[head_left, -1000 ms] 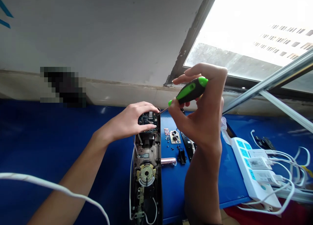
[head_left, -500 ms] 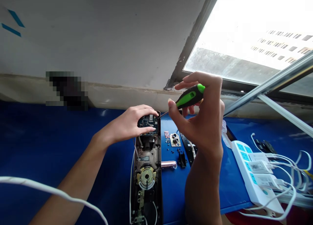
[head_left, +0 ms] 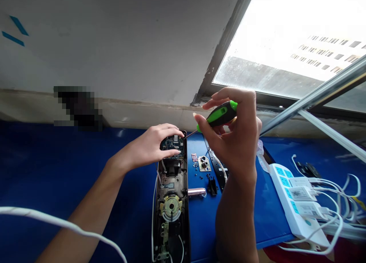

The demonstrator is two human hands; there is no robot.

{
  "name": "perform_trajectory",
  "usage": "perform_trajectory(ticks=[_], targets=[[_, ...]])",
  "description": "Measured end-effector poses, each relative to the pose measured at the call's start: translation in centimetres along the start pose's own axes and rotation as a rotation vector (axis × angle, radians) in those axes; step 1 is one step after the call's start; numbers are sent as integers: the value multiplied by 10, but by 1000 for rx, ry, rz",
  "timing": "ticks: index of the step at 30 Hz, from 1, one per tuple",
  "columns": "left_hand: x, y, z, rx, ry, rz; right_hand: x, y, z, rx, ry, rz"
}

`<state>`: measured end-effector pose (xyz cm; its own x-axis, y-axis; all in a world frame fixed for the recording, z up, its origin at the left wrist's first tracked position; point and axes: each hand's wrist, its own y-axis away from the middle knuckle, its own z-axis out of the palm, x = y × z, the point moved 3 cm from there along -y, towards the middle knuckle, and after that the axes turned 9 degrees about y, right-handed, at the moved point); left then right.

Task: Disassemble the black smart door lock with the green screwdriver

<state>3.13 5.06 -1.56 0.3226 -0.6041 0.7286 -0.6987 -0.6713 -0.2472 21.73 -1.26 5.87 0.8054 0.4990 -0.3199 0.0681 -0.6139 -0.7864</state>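
Observation:
In the head view my left hand (head_left: 160, 143) lies over the far end of a long, opened device housing (head_left: 170, 186). Its thumb and index finger press around a dark green circuit board (head_left: 173, 143) fitted there, with the other fingers bent over the far edge. My right hand (head_left: 238, 129) grips a green-and-black screwdriver (head_left: 220, 114) by the handle. The tool is tilted, its thin shaft reaching down-left to the board's upper right corner. My fingertips there partly cover the board, and the exact contact of the tip is too small to tell. A round brass-coloured part (head_left: 171, 207) sits midway along the housing.
Right of the housing lie a small camera-like module (head_left: 204, 164), loose screws (head_left: 196, 165), a black bracket (head_left: 212, 186) and a pinkish cylinder (head_left: 196, 192). A white power strip (head_left: 288, 190) with plugged-in chargers stands farther right. One white cable (head_left: 65, 225) crosses the left forearm.
My right hand has shifted slightly left and down with the screwdriver, and its thumb sits higher on the handle's front. My left hand stays on the circuit board. The view has moved a little.

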Motion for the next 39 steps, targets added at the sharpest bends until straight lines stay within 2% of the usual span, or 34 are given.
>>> perform_trajectory(ticks=[4,9,14,17,22,27,33,36,39], targets=[[-1,-1,0,7,-13,-1,0,0,0,-28,-55,-26],[-2,-1,1,24,-48,-6,-2,0,-3,-23,19,19],[2,1,-4,103,-112,28,-4,1,-7,-14,18,29],[6,2,-6,145,-142,66,-4,0,-12,79,-40,35],[12,0,-4,216,-176,219,-9,-4,-23,319,-239,-73],[18,-2,4,178,-148,301,-18,-4,-34,380,-182,-48],[26,1,9,150,-141,230,-12,2,-50,286,-55,62],[32,3,12,131,-85,133,1,5,-59,142,-95,85],[41,4,18,85,-36,102,15,9,-66,-37,-67,121]])
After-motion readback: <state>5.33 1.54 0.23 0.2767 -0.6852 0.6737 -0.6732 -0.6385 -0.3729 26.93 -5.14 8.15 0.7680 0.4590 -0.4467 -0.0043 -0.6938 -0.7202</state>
